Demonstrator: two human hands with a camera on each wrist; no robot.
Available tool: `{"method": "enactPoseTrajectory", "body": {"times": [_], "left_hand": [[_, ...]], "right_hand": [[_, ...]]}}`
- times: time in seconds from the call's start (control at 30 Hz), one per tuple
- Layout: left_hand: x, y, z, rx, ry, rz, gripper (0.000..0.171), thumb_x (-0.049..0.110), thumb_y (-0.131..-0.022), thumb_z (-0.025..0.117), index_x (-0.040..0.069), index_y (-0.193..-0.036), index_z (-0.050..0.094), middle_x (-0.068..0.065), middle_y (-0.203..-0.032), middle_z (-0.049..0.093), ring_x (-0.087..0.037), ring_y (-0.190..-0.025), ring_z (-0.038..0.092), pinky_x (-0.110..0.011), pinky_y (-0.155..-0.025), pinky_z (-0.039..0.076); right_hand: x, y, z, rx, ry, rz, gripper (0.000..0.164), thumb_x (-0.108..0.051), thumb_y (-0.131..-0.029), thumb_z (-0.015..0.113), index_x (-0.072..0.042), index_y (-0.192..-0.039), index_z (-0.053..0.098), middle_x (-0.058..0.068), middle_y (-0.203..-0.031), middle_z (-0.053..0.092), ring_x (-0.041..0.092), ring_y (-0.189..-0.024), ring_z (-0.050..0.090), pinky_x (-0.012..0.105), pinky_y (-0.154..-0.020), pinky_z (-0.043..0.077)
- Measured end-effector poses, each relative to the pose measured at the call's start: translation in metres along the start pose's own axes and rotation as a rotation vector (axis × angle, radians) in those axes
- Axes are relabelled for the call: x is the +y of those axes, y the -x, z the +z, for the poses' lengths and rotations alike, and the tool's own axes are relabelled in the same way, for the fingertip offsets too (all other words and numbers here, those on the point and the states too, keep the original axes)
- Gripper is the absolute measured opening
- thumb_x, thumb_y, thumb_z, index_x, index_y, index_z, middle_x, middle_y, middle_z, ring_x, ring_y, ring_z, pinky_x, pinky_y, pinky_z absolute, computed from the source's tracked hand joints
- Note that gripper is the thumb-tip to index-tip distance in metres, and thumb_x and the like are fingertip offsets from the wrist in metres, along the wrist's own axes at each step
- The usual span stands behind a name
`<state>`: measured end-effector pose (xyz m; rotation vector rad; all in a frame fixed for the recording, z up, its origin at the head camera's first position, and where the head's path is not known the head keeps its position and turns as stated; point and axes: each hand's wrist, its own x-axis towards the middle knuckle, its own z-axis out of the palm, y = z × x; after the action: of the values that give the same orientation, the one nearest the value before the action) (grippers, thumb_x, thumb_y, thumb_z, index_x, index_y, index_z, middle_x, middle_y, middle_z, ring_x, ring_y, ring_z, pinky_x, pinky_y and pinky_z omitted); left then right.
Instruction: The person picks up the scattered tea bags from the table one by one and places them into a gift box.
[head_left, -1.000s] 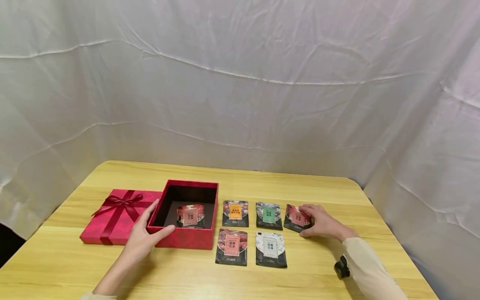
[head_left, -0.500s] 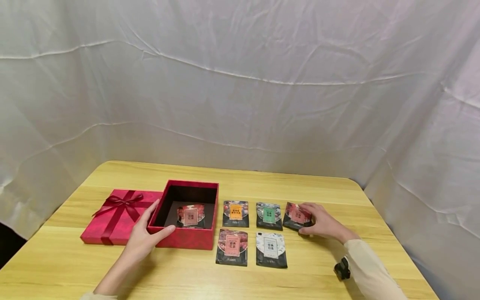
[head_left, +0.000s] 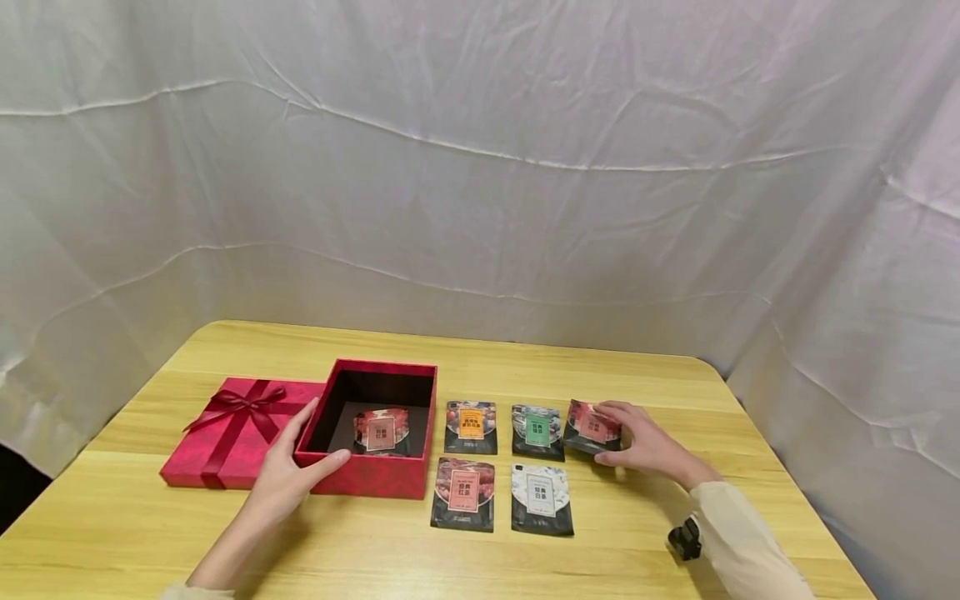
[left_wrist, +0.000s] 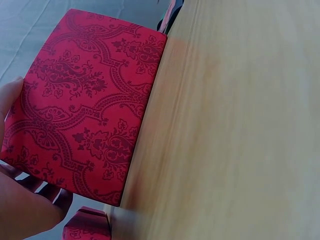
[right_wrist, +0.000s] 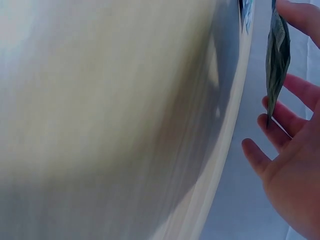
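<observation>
Right hand (head_left: 648, 446) pinching red-label packet (head_left: 588, 425) between thumb and fingers; green-label packet (head_left: 537, 433) just left of that hand. Left hand (head_left: 283, 475) spread, thumb and fingers apart, on red box (head_left: 375, 479) corner; bow-topped lid (head_left: 197, 450) to its left.

held sachet (head_left: 588, 427) partly behind right hand (head_left: 651, 443)

"What colour is the box (head_left: 367, 477)?"
"Red, with a darker scrolling floral pattern; near-black inside."
"And the lid (head_left: 249, 454)?"
"Red too, its bow (head_left: 251, 405) deeper wine."
"The packets (head_left: 463, 520) outside the box?"
"Black-based, with labels (head_left: 471, 423) in orange, green, white, and two pink."
"The worktop (head_left: 420, 550)?"
"Yellow, streaked with wood grain."
</observation>
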<state>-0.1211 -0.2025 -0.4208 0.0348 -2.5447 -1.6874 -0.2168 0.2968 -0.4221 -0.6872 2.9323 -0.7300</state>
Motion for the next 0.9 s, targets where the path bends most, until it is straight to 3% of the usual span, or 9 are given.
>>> {"method": "enactPoseTrajectory", "body": {"times": [0.9], "left_hand": [[0.001, 0.001, 0.000, -0.007, 0.004, -0.007, 0.089, 0.027, -0.086, 0.073, 0.014, -0.155, 0.019, -0.023, -0.153, 0.022, -0.046, -0.138, 0.018, -0.072, -0.100, 0.020]], "right_hand": [[-0.040, -0.011, 0.009, 0.043, -0.058, -0.084, 0.078, -0.034, -0.076, 0.078, -0.002, -0.140, 0.047, 0.021, -0.143, 0.040, 0.043, -0.129, 0.034, 0.067, -0.098, 0.032]]}}
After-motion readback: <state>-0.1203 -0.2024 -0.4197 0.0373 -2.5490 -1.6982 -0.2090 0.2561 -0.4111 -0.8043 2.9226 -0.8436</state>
